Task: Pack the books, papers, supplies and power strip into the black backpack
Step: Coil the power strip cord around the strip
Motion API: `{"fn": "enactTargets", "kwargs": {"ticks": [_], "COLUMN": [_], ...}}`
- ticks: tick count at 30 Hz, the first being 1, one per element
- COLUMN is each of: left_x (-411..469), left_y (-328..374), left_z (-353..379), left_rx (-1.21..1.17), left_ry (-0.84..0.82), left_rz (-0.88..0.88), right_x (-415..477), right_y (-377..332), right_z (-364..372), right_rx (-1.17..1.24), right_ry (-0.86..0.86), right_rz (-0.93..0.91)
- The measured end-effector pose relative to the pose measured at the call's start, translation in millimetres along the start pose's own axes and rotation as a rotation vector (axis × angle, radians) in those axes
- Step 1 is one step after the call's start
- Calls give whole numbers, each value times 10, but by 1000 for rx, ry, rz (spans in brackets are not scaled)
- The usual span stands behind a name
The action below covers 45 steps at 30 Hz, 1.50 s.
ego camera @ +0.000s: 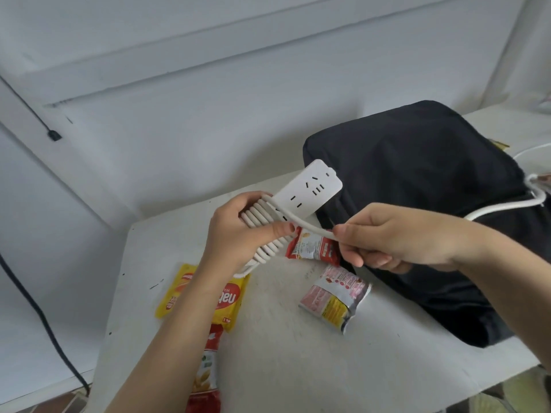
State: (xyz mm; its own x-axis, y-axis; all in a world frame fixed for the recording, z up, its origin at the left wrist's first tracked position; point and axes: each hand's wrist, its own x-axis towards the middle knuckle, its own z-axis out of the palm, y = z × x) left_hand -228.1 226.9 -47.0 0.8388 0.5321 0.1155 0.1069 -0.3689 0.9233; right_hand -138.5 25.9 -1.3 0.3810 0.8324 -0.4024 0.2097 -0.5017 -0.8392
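L forearm comes up from the bottom edge, nearest the camera, over a red snack pack (205,380) and a yellow pack (229,296) on the white worktop (283,368). L hand (238,234) grips the power strip (310,190) by its lower end, fingers clamped round strip + the cord coils (262,231) already wound on it, thumb pressed across the coils. Strip's long axis tilts up and to the R, socket face toward the camera, free end pointing at the backpack (417,189).

R hand (396,242) sits just R of the strip, fingers pinched shut on the loose cord (313,231), which runs taut from the top coil to the R thumb, then on out behind the hand and across the backpack toward the R edge. Plug end not clear.

Judgement: winding step, roughly midway; plenty of slack left to the R. Next turn goes across the strip's short axis, so R hand has to loop round it while L holds it steady. Backpack lies flat, just behind and R of both hands, R hand nearer; opening not visible. Two more packs (316,245) (337,296) lie between hands and bag
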Motion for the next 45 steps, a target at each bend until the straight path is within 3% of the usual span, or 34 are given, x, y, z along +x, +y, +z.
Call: {"fn": "enactTargets", "kwargs": {"ticks": [5,13,21,27,33,40,45], "left_x": [5,5,68,163,178,177,138], "left_y": [85,233,458,548,621,702,792], "left_z": [95,291,385,585,855,1127,1353], "left_rx": [-149,-267,-343,-394,-362,-216,67], "left_ry": [-37,-13,-8,48,38,9,-84], "left_rz": [-17,-36,70,83,110,179,246], "right_x": [-41,17,-131,-143,-44,-25,0], "right_y": [130,299,583,771,947,1007,992], "right_z": [-92,-252,-920,-1284,-1526,-1812,-2084], "right_rx": [24,-151,-250,66,274,373,599], "right_ry": [-15,-69,-327,-418,-317,-187,-347], "right_rz": [21,60,34,54,117,174,160]}}
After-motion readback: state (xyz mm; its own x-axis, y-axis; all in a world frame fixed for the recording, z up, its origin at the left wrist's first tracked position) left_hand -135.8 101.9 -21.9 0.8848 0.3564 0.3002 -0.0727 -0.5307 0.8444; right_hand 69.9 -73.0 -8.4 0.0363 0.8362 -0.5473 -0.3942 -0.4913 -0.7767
